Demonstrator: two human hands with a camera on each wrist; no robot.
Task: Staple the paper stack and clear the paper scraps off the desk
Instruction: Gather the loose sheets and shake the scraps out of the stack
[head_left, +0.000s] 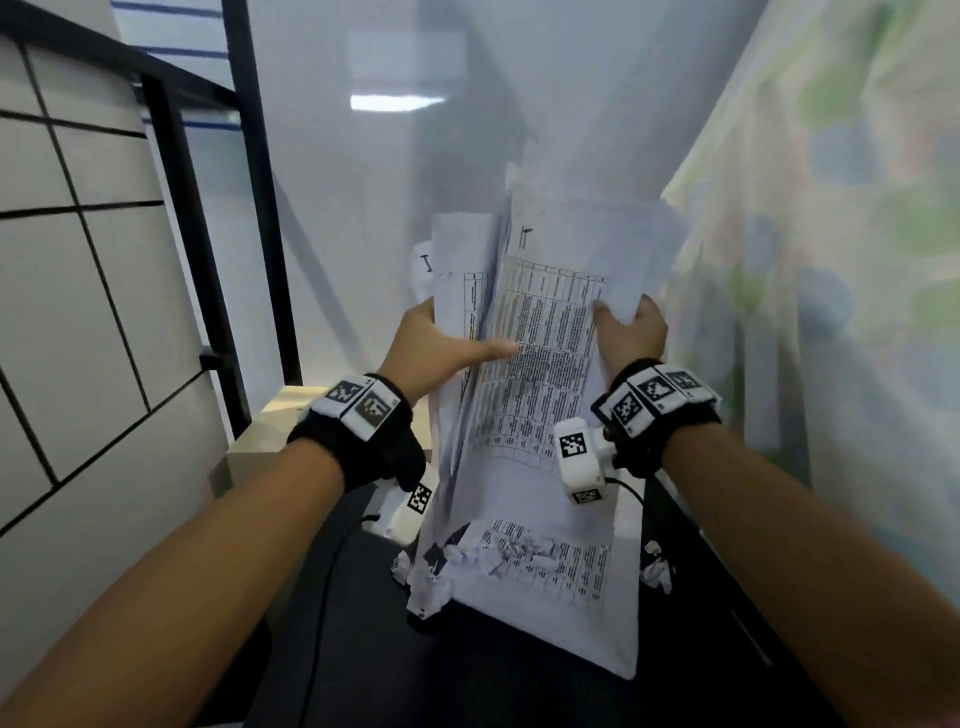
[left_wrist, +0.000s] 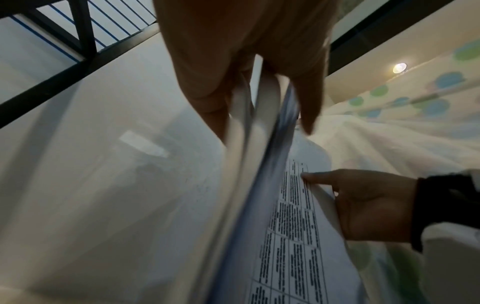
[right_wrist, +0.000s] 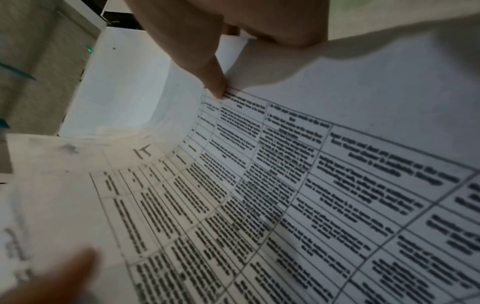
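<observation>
Paper filled the middle of every view: a loose stack of white printed sheets (head_left: 540, 353) covered in ruled tables was held up off the black desk (head_left: 519, 691), its lower edge hanging down over the desk's near part. The left hand (head_left: 436, 345) gripped the stack's left edge, thumb laid across the front sheet and fingers hidden behind the pages; the left wrist view showed the sheets (left_wrist: 259, 185) fanned apart and pinched between thumb and fingers (left_wrist: 207, 98). The right hand (head_left: 631, 332) pinched the right edge, thumb on the front, the other fingers out of sight behind the paper. In the right wrist view its thumb tip (right_wrist: 215, 82) pressed on the top corner of the table grid (right_wrist: 285, 195).

The print was too blurred to read anywhere; only a heading mark like "IT" (right_wrist: 142, 151) above the table could be made out. Crumpled white paper scraps (head_left: 441, 566) with black print lay on the desk at the stack's lower left, partly covered by the hanging sheets, and one more scrap (head_left: 657, 569) lay to the right. A pale wooden box (head_left: 270, 441) was half hidden behind the left wrist. No stapler could be made out.

Black wrist bands carried square black-and-white coded tags (head_left: 363, 405), and white camera units (head_left: 576, 457) bore the same sort of tags. A pastel dotted curtain (head_left: 831, 260) was cut off at the right edge.
</observation>
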